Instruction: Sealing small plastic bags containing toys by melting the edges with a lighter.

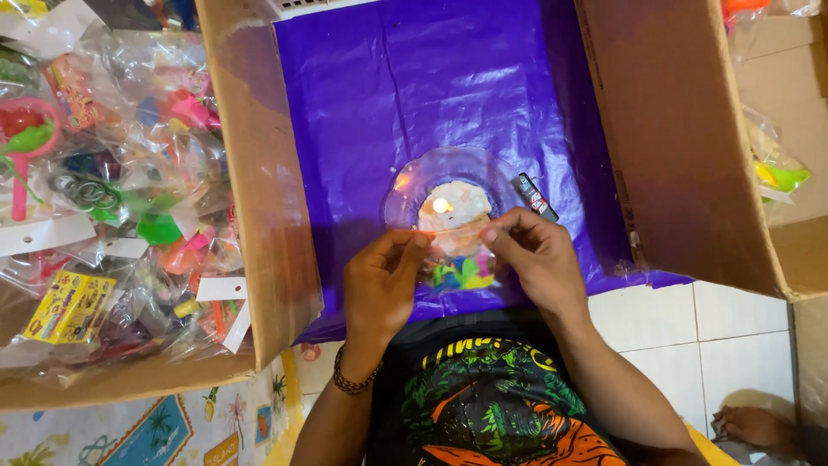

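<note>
Where candle (pixel 442 205) burns, toy packet (pixel 457 269) stretched between hands (pixel 461 259)

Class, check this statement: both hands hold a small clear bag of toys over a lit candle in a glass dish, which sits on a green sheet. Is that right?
Not quite. The sheet is purple, not green, as the head view shows. The rest holds: the left hand and right hand hold the clear bag over the lit candle in the glass dish.

Purple sheet (pixel 414 95), clear dish (pixel 405 194), seemingly multicoloured toys in packet (pixel 461 272).
</note>
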